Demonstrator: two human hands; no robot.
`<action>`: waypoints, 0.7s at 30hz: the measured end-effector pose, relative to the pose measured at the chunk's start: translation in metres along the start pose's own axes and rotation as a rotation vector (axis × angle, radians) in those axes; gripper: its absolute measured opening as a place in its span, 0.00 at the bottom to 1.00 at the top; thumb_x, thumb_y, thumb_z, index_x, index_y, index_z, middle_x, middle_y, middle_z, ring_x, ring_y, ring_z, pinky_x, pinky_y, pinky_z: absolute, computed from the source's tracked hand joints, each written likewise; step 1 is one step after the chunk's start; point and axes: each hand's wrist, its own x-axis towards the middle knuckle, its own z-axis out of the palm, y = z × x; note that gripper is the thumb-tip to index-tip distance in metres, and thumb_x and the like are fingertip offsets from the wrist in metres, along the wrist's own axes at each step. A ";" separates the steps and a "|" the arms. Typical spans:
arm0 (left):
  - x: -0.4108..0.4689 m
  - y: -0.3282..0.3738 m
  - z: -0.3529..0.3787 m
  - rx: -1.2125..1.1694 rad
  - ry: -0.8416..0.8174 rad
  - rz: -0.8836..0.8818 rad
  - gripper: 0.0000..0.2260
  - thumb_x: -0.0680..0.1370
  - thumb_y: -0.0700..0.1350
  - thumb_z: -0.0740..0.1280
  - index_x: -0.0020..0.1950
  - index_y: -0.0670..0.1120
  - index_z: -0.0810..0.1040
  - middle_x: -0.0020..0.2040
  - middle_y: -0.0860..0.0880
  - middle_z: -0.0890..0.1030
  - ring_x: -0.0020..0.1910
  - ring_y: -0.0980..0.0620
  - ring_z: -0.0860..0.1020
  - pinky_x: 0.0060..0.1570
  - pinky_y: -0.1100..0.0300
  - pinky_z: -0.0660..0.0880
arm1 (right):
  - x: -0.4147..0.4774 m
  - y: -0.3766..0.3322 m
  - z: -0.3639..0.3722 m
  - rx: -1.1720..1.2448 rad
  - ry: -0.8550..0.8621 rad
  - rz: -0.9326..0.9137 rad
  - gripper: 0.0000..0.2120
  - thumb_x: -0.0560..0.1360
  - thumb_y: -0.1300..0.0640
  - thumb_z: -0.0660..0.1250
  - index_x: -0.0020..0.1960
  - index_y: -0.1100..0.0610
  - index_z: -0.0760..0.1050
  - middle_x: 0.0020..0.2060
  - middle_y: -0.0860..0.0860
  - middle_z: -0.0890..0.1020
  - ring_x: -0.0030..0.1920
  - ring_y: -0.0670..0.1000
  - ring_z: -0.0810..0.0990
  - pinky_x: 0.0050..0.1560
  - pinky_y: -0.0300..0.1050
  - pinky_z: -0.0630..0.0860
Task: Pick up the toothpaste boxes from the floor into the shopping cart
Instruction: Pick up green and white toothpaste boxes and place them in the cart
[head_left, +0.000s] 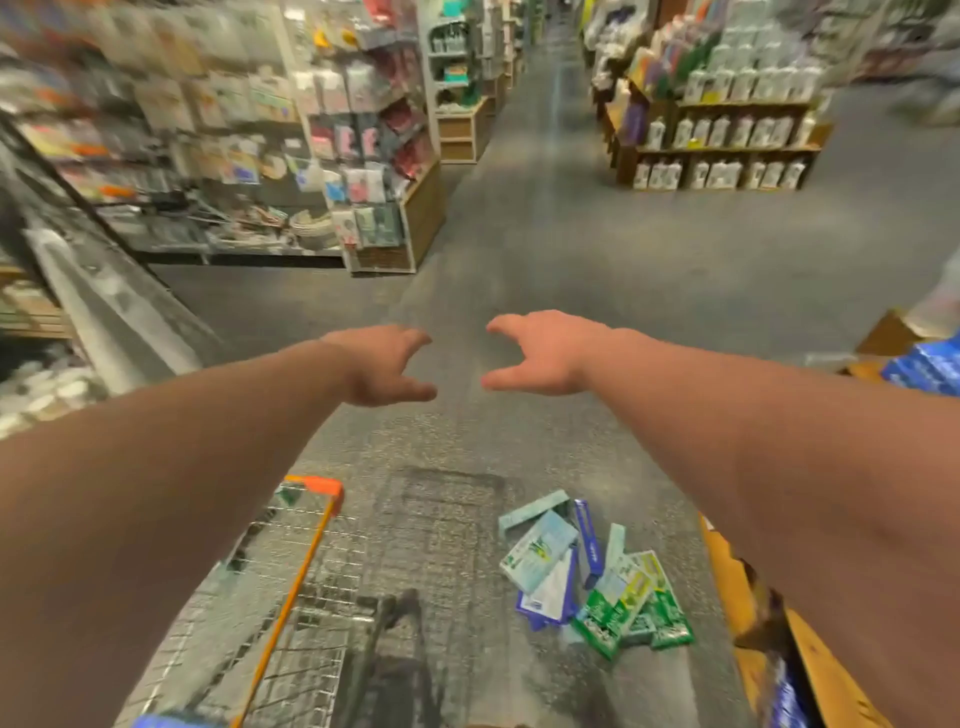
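Note:
Several toothpaste boxes (592, 571), green, white, pale blue and dark blue, lie in a loose pile on the grey floor at the lower right. A wire shopping cart (291, 597) with orange trim stands at the lower left, its basket seen from above. My left hand (384, 366) and my right hand (540, 353) are stretched out in front of me, high above the floor, fingers spread and curled, facing each other. Neither hand holds anything. Both are well clear of the boxes and the cart.
A store aisle runs ahead over a grey floor (545, 234). Shelves of hanging goods (311, 156) line the left. A wooden rack of white bottles (727, 145) stands at the far right. A wooden shelf edge (737, 597) with blue boxes (930, 364) borders the right side.

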 end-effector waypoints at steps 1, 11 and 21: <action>0.012 0.022 -0.003 0.002 0.008 0.026 0.38 0.78 0.67 0.65 0.81 0.49 0.59 0.77 0.45 0.67 0.73 0.44 0.69 0.72 0.50 0.67 | -0.008 0.021 -0.001 0.007 -0.003 0.020 0.42 0.73 0.29 0.65 0.80 0.48 0.59 0.73 0.56 0.73 0.71 0.58 0.72 0.68 0.53 0.71; 0.114 0.162 0.036 -0.020 -0.150 0.179 0.38 0.78 0.67 0.64 0.81 0.50 0.57 0.77 0.45 0.68 0.71 0.44 0.71 0.69 0.45 0.70 | -0.035 0.186 0.049 0.106 -0.152 0.191 0.43 0.73 0.29 0.66 0.80 0.49 0.59 0.71 0.56 0.75 0.69 0.59 0.74 0.66 0.54 0.73; 0.262 0.183 0.091 -0.025 -0.259 0.302 0.39 0.78 0.66 0.64 0.81 0.46 0.58 0.77 0.42 0.68 0.71 0.41 0.71 0.68 0.45 0.71 | 0.022 0.281 0.117 0.176 -0.280 0.368 0.44 0.74 0.30 0.66 0.80 0.52 0.58 0.69 0.58 0.76 0.67 0.61 0.75 0.66 0.55 0.73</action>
